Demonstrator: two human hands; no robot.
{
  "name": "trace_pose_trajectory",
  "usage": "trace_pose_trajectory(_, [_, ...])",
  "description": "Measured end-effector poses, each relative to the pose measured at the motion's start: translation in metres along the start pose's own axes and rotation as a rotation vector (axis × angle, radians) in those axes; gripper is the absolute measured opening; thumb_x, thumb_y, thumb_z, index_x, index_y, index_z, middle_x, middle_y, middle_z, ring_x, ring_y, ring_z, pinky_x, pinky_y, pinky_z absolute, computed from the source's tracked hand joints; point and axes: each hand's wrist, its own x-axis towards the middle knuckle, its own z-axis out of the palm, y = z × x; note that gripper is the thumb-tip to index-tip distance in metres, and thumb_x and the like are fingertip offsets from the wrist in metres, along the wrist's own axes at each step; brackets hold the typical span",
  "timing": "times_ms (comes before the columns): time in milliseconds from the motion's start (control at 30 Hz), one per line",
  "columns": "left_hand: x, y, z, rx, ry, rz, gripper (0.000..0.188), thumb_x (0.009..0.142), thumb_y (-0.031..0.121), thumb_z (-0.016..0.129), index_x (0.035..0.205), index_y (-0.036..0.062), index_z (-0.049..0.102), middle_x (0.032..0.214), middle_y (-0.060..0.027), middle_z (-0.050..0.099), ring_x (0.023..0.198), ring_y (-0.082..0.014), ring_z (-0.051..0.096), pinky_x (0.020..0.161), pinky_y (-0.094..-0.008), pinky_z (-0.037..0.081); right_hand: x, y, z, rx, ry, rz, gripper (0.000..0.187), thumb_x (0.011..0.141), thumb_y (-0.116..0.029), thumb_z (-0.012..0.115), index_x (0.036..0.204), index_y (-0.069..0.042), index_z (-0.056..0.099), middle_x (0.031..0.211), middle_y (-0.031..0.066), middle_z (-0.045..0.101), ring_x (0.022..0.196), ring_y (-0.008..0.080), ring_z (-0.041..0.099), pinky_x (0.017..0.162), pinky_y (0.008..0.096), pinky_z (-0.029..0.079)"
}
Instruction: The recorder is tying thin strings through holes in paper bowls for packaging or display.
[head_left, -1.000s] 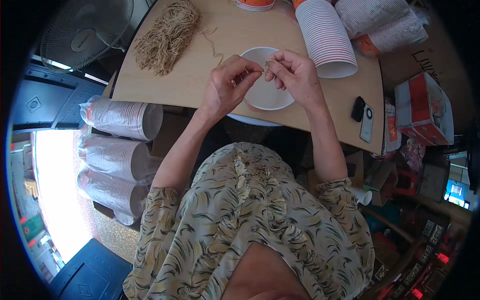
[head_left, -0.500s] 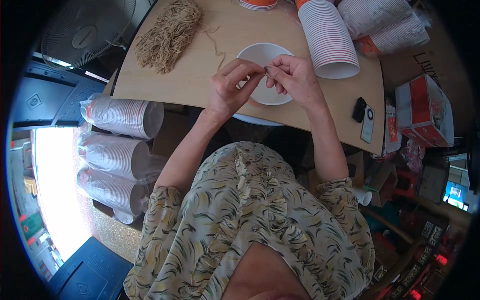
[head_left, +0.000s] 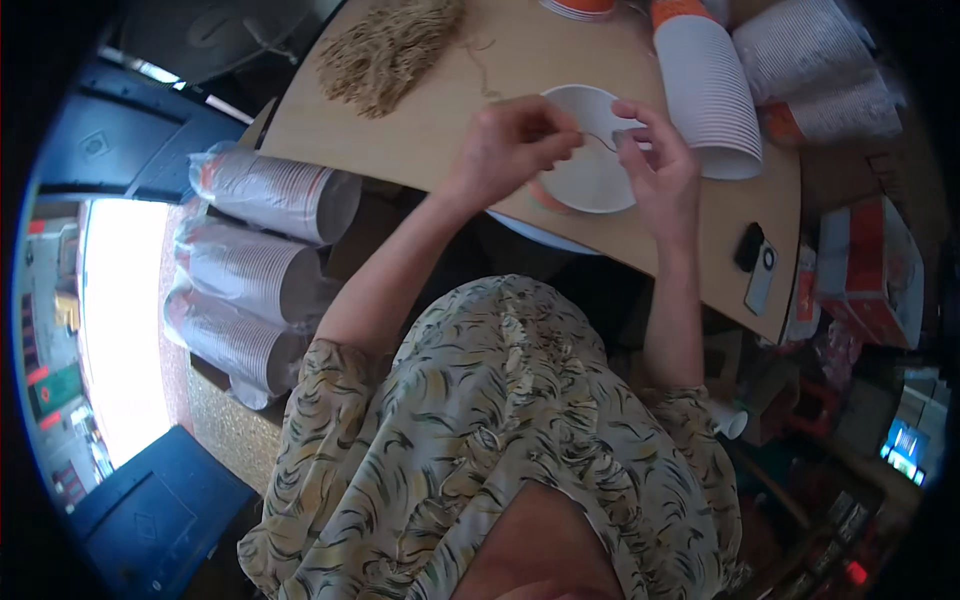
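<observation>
Above a white paper tub [head_left: 597, 193], my left hand [head_left: 515, 145] pinches one end of a thin brown strand [head_left: 600, 139] between thumb and forefinger. The strand bends across the gap to my right hand [head_left: 662, 165]. There the thumb closes near the other end, while the forefinger is raised away; both hands are slightly blurred. Behind my left hand lies a heap of tan, crinkled strands [head_left: 390, 55], with a loose strand [head_left: 480, 68] trailing beside it. The tub stands open near the table's front edge.
A long nested stack of white tubs [head_left: 708, 95] lies right of my hands. Bagged stacks [head_left: 815, 65] lie behind it; more bagged stacks [head_left: 270, 200] sit left, below the tabletop [head_left: 420, 135]. A phone [head_left: 761, 280] and a small black object [head_left: 748, 246] are by the right edge.
My hands, close together before, have moved apart, and the strand now shows stretched between them. The whole view has turned slightly, with the table shifting right in the picture.
</observation>
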Motion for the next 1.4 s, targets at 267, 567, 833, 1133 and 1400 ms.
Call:
trace_pose_trajectory(267, [0.004,-0.004,0.002,-0.417,-0.078,-0.192,0.023,0.092,0.009,0.074,0.111,-0.0033,0.071,0.098,-0.0092,0.074,0.089,-0.0138,0.070,0.082,-0.0255,0.057,-0.041,-0.004,0.015,-0.062,0.122,-0.079,0.016,0.090,-0.002,0.071,0.106,0.001,0.068,0.089,0.0067,0.069,0.073,0.0117,0.062,0.066,0.0263,0.050])
trace_pose_trajectory(567, [0.001,-0.006,0.011,-0.381,-0.118,-0.158,0.019,0.093,0.008,0.073,0.109,-0.0014,0.072,0.098,-0.0076,0.074,0.088,-0.0128,0.070,0.081,-0.0252,0.056,-0.042,0.004,0.018,-0.059,0.159,-0.090,0.017,0.088,-0.001,0.074,0.104,0.000,0.068,0.089,0.0084,0.069,0.074,0.0153,0.064,0.066,0.0279,0.052])
trace_pose_trajectory(833, [-0.001,-0.004,0.013,-0.312,-0.116,-0.175,0.019,0.093,0.008,0.072,0.109,-0.0020,0.072,0.099,-0.0077,0.074,0.091,-0.0138,0.071,0.085,-0.0271,0.057,-0.041,0.009,0.018,-0.130,0.176,-0.178,0.012,0.088,0.001,0.072,0.099,0.000,0.067,0.087,0.0099,0.069,0.073,0.0179,0.067,0.066,0.0285,0.054])
trace_pose_trajectory(1133, [-0.002,-0.008,0.023,-0.206,-0.011,-0.090,0.017,0.090,0.006,0.073,0.104,-0.0043,0.073,0.092,-0.0076,0.075,0.085,-0.0110,0.070,0.081,-0.0250,0.058,-0.043,-0.001,0.020,-0.020,0.126,0.003,0.009,0.092,-0.003,0.070,0.098,0.003,0.066,0.085,0.0070,0.069,0.073,0.0108,0.065,0.066,0.0261,0.053])
trace_pose_trajectory(1400, [-0.009,-0.006,0.028,-0.121,-0.011,0.013,0.015,0.089,0.004,0.074,0.102,-0.0042,0.074,0.091,-0.0062,0.076,0.086,-0.0097,0.071,0.080,-0.0248,0.059,-0.038,0.000,0.013,0.314,0.087,0.239,0.013,0.096,-0.008,0.069,0.100,0.004,0.068,0.086,0.0040,0.071,0.073,0.0074,0.063,0.067,0.0227,0.052])
